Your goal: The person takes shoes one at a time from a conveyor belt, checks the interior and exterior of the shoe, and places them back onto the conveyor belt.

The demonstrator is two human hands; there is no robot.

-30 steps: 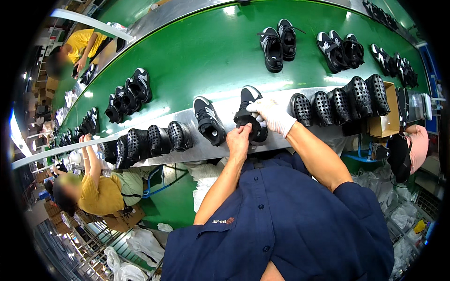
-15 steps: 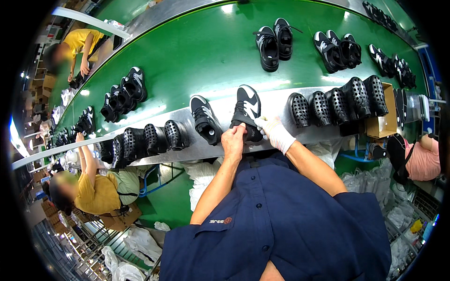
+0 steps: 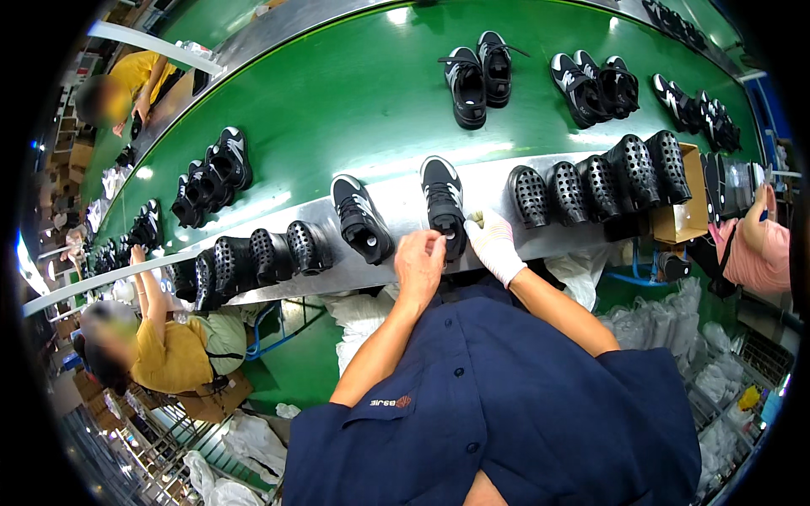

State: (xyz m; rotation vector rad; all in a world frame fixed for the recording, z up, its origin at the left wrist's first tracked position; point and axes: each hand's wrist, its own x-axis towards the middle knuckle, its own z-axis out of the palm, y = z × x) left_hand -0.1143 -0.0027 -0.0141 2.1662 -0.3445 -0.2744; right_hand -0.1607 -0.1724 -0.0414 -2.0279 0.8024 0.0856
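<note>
Black-and-grey sneaker (image 3: pixel 442 196) upright on the steel ledge (image 3: pixel 401 201), a hand either side

And there it is, toe pointing away! The bare left hand (image 3: pixel 419 266) is in close at the sneaker's heel, thumb and fingers drawn narrow; whether anything is pinched between them, I cannot tell. Just right of the sneaker, the white-gloved right hand (image 3: pixel 494 244) has its fingers curled, and I can't tell what, if anything, they grip. Left of the sneaker stands its mate (image 3: pixel 359 215). Farther out on both sides of the sneaker, perforated black forms (image 3: pixel 600 190) line up. Ahead of the sneaker's toe, another pair of sneakers (image 3: pixel 467 88) rests on the green surface (image 3: pixel 337 110).
</note>
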